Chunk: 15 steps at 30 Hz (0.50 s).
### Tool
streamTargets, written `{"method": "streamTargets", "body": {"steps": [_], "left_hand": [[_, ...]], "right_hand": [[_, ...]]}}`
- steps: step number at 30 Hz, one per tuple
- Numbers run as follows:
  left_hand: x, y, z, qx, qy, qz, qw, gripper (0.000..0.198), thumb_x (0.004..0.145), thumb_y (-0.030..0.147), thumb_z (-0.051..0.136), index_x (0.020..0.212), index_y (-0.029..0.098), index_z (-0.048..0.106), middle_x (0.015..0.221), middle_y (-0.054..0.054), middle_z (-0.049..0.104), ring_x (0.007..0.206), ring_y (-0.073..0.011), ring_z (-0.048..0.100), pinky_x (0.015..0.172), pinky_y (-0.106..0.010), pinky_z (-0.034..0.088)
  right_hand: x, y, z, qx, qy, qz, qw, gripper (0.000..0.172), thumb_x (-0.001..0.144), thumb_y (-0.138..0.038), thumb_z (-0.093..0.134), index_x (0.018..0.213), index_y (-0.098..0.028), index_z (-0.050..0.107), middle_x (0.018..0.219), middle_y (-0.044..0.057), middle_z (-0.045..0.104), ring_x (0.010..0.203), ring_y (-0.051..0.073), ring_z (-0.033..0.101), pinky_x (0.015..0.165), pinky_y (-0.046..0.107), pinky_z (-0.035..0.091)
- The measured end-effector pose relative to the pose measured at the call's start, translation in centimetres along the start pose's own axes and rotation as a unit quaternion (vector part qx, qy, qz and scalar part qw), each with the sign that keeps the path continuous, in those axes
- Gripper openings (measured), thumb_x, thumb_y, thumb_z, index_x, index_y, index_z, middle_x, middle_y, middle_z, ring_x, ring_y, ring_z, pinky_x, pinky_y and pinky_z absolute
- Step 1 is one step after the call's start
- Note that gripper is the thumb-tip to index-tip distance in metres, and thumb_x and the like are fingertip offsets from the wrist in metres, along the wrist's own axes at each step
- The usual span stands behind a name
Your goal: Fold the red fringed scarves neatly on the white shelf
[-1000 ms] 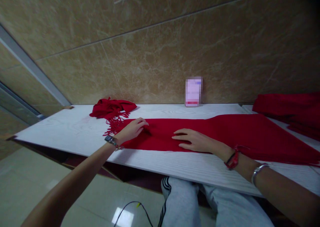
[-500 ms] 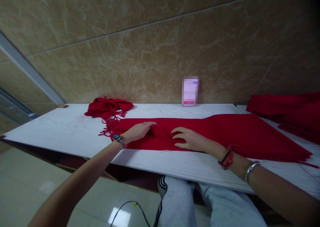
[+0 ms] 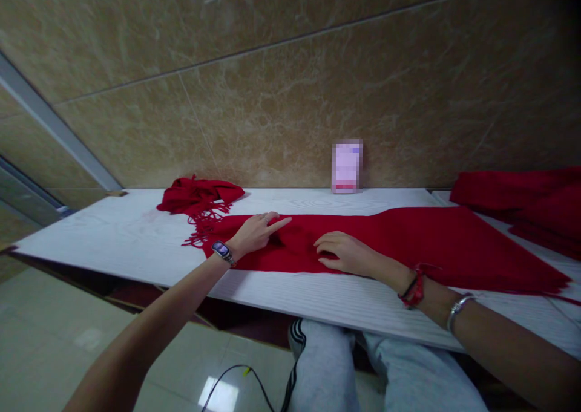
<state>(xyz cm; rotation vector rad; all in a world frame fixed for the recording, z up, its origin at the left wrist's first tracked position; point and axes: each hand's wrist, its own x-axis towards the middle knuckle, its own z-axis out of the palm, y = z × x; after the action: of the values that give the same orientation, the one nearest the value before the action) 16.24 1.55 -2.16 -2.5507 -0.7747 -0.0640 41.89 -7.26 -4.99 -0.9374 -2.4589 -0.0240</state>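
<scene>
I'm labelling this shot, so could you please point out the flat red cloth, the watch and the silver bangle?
Flat red cloth (image 3: 385, 233): head view, on its upper surface, near the middle.
Watch (image 3: 221, 249): head view, on its screen.
Silver bangle (image 3: 454, 309): head view, on its curved metal band.

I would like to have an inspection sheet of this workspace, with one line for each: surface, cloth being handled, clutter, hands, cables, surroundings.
Surface: white wood-grain table, set against the wall.
Cloth being handled: long red cloth, spread lengthwise along the table.
Clutter: crumpled red bundle at left; more red fabric at far right; blurred pink object standing near the wall.
Hands: left hand over the long red cloth, one finger extended; right hand on it, fingers curved.
Cables: black cable, looped below the table's front edge.
Surroundings: brown marbled wall; pale, glossy floor.
</scene>
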Motion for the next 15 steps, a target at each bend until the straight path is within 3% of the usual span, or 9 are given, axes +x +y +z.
{"method": "streamTargets", "body": {"steps": [4, 11, 15], "left_hand": [[-1.8, -1.0, -0.1, 0.004, -0.002, 0.034, 0.999, 0.069, 0.076, -0.003, 0.039, 0.138, 0.026, 0.03, 0.128, -0.009, 0.045, 0.111, -0.0204, 0.047, 0.091, -0.032, 0.039], [-7.6, -5.5, -1.8, -0.037, -0.023, -0.122, 0.992, 0.057, 0.073, 0.001, 0.039, 0.127, 0.019, 0.047, 0.109, -0.009, 0.056, 0.094, -0.0185, 0.055, 0.084, -0.03, 0.045], [-10.7, -7.2, -2.7, -0.086, -0.084, -0.132, 0.984, 0.045, 0.077, 0.006, 0.037, 0.114, 0.02, 0.058, 0.108, -0.007, 0.06, 0.096, -0.0178, 0.056, 0.083, -0.027, 0.046]], "right_hand": [[0.0, 0.2, 0.3, 0.001, 0.001, 0.012, 1.0, 0.016, 0.077, -0.01, 0.054, 0.081, -0.015, 0.068, 0.088, 0.009, 0.07, 0.084, 0.019, 0.064, 0.083, 0.032, 0.048], [-0.2, 1.0, 0.2, 0.095, 0.024, 0.101, 0.99, 0.02, 0.084, -0.02, 0.044, 0.089, -0.019, 0.064, 0.09, 0.007, 0.069, 0.083, 0.018, 0.064, 0.076, 0.031, 0.051], [-0.3, 0.6, -0.6, 0.156, 0.006, 0.093, 0.983, 0.024, 0.087, -0.027, 0.039, 0.093, -0.019, 0.061, 0.106, 0.009, 0.066, 0.099, 0.018, 0.06, 0.086, 0.035, 0.048]]}}
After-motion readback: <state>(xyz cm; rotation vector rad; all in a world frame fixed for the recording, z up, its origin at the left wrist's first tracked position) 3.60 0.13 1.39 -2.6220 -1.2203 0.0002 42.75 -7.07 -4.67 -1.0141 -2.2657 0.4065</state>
